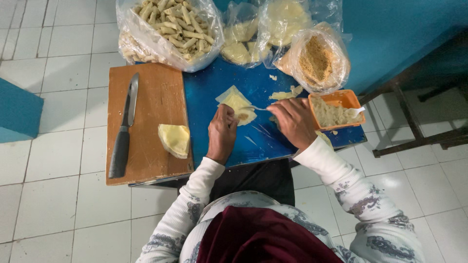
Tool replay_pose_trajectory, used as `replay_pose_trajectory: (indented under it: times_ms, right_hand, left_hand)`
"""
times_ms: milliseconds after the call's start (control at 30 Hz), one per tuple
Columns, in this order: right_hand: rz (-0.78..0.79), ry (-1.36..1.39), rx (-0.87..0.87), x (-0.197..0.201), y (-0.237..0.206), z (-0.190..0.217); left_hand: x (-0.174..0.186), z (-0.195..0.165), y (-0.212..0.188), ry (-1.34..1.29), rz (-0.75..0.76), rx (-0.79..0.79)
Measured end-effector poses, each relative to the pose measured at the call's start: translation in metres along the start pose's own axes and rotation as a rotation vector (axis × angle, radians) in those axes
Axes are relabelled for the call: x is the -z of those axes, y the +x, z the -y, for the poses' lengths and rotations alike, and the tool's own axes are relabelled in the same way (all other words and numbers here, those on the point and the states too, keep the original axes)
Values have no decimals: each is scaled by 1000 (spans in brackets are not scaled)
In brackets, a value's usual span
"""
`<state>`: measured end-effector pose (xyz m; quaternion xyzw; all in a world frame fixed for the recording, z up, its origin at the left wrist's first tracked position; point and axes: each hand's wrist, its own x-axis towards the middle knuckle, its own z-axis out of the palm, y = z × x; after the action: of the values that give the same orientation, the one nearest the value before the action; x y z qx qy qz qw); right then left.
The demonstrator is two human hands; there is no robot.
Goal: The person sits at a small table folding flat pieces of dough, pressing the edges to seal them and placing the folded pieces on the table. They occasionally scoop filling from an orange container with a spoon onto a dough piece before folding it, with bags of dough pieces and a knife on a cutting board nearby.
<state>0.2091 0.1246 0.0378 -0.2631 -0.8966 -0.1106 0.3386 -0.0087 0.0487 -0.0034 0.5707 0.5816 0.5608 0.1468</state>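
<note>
A pale square pastry wrapper (236, 102) lies on the small blue table (214, 87). My left hand (222, 132) rests on the wrapper's near edge, holding it down with closed fingers. My right hand (294, 122) grips a white plastic fork (256, 108) whose tip is over a small spot of filling on the wrapper. Just right of that hand sits an orange tub (347, 99) of pale mashed filling with a white spoon in it.
A wooden cutting board (151, 97) on the left carries a black-handled knife (124, 129) and a stack of wrappers (174, 140). Plastic bags at the back hold rolled pastries (170, 27), folded pieces (239, 44) and breadcrumbs (317, 58). White tiled floor surrounds the table.
</note>
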Motion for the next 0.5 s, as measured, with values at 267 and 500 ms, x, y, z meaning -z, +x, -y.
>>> replay_pose_trajectory:
  times_ms: [267,500]
  right_hand:
    - [-115,-290,-354,60,4,-58]
    - [-131,-231,-231,16,12,-34]
  left_hand:
    - [6,-4,0,80,129,7]
    - [3,1,-1,149,117,-70]
